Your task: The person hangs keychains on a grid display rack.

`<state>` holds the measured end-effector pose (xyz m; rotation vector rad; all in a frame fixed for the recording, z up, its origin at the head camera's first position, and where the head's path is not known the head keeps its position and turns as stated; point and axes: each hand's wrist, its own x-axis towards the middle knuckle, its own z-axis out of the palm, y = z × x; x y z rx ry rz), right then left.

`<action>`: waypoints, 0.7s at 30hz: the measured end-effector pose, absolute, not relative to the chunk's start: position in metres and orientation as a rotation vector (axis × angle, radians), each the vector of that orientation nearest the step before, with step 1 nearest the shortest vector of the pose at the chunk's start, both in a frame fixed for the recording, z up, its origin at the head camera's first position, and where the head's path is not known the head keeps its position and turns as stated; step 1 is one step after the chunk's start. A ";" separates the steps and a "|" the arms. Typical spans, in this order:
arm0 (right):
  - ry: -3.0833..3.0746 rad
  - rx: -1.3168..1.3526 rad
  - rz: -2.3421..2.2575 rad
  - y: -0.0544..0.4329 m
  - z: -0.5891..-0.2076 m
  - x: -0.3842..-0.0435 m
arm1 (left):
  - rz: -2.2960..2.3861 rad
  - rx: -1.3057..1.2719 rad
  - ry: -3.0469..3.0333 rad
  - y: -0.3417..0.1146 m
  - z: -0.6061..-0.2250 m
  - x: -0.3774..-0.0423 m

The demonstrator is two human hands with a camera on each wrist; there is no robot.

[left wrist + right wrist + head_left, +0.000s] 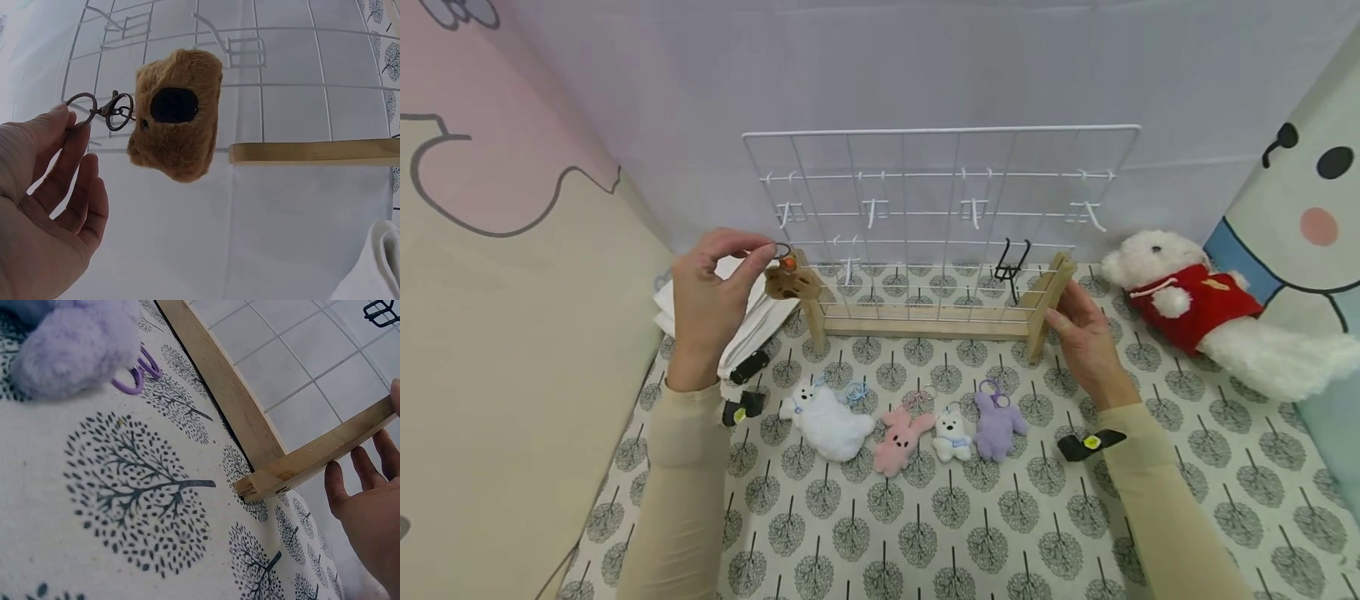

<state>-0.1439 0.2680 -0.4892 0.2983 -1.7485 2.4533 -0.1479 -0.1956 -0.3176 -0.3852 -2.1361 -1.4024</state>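
My left hand [711, 304] pinches the metal ring [82, 94] of a brown plush keychain [203, 81] between thumb and forefinger. In the left wrist view the plush, with a dark oval patch, hangs in front of the white wire grid of a display rack [940, 129]. Over at the rack's right end, my right hand [1084, 337] grips the wooden side leg [331, 440], thumb toward the front and fingers behind. White hooks [872, 212] stick out from the grid, and a black hook [1012, 267] hangs low on its right part.
Before the rack lie a white plush [831, 425], a pink bunny [898, 442], a small white bear [952, 437] and a purple plush [996, 429]. A large white plush in a red top [1195, 308] lies at right. Folded white cloth [760, 325] sits behind my left hand.
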 end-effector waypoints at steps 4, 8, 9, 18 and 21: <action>-1.743 0.301 2.461 0.268 -0.489 -0.144 | -1.400 -0.415 -2.113 -0.193 -0.312 -0.148; -1.755 0.291 2.459 0.268 -0.490 -0.144 | -1.397 -0.447 -2.095 -0.191 -0.306 -0.147; -1.757 0.289 2.462 0.268 -0.490 -0.144 | -1.393 -0.454 -2.093 -0.191 -0.305 -0.147; -1.756 0.291 2.461 0.268 -0.490 -0.144 | -1.352 -0.505 -2.078 -0.191 -0.297 -0.151; -1.764 0.294 2.454 0.269 -0.490 -0.144 | -1.361 -0.481 -2.082 -0.190 -0.296 -0.154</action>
